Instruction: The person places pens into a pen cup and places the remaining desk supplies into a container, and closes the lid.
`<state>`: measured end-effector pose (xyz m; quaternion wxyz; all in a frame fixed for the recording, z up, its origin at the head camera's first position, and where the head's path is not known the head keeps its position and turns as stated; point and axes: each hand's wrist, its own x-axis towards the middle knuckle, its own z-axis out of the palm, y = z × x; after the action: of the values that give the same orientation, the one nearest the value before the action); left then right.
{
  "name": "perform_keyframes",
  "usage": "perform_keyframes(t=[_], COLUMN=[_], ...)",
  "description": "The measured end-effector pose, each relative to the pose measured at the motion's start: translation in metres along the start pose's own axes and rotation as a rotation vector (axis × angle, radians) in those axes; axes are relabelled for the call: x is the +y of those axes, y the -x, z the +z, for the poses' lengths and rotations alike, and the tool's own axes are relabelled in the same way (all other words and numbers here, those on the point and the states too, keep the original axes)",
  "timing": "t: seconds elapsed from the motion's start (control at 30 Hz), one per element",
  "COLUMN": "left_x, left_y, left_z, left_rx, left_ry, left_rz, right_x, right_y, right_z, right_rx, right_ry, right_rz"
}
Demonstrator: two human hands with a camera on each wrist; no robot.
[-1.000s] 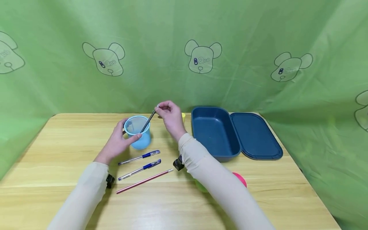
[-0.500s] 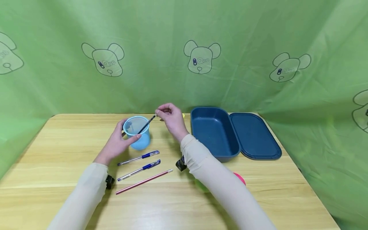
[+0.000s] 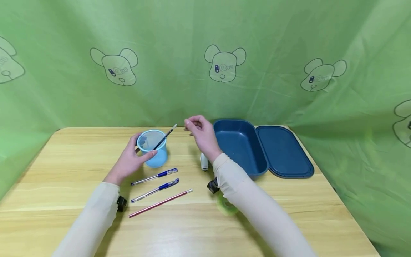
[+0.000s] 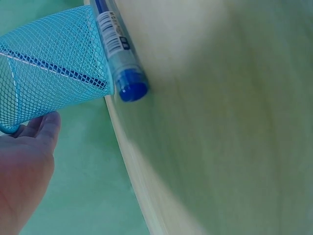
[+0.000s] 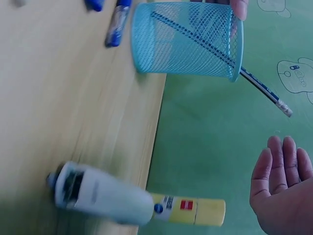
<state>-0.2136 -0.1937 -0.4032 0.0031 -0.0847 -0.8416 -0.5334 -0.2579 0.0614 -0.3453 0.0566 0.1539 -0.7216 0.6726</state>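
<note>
My left hand (image 3: 131, 161) grips a light blue mesh pen holder (image 3: 157, 159) that stands upright on the table, thumb at its front near the rim. A dark pencil (image 3: 167, 135) leans inside the holder, its eraser end sticking out over the right side of the rim. To the right of that end, a short gap away, my right hand (image 3: 203, 137) is raised with nothing in its fingers. In front of the holder lie two pens, a farther pen (image 3: 155, 177) and a nearer pen (image 3: 155, 191), both with blue grips, and a red pencil (image 3: 160, 203).
A navy plastic box (image 3: 263, 162) stands on the right, with its lid (image 3: 285, 151) beside it. Near my right wrist are a whitish object (image 5: 110, 196) with a yellow labelled tube (image 5: 210, 211) behind it, and a green ring (image 3: 226, 208) partly under the sleeve.
My right hand has lowered the dark pencil into the holder, let go of it and drawn back to the right. The whitish object has come into view. The left hand stays put.
</note>
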Motion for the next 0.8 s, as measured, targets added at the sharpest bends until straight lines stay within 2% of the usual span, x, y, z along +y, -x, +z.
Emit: perform_keyframes(t=[0.17, 0.33, 0.57, 0.7, 0.8], left_x=[0.0, 0.001, 0.003, 0.004, 0.003], left_y=[0.0, -0.001, 0.0, 0.0, 0.0], left_z=[0.0, -0.002, -0.002, -0.002, -0.002], left_rx=[-0.008, -0.007, -0.011, -0.011, -0.01], left_ry=[-0.005, -0.029, -0.032, -0.04, -0.047], left_rz=[-0.003, 0.006, 0.005, -0.007, -0.01], right_x=[-0.004, -0.013, -0.009, -0.001, 0.005], right_y=[0.016, 0.032, 0.055, 0.067, 0.074], right_z=[-0.013, -0.021, -0.031, -0.036, -0.038], right_rx=[-0.049, -0.17, -0.408, -0.584, -0.684], right_ry=[0.102, 0.279, 0.515, 0.712, 0.828], right_rz=[0.013, 0.013, 0.003, -0.045, -0.082])
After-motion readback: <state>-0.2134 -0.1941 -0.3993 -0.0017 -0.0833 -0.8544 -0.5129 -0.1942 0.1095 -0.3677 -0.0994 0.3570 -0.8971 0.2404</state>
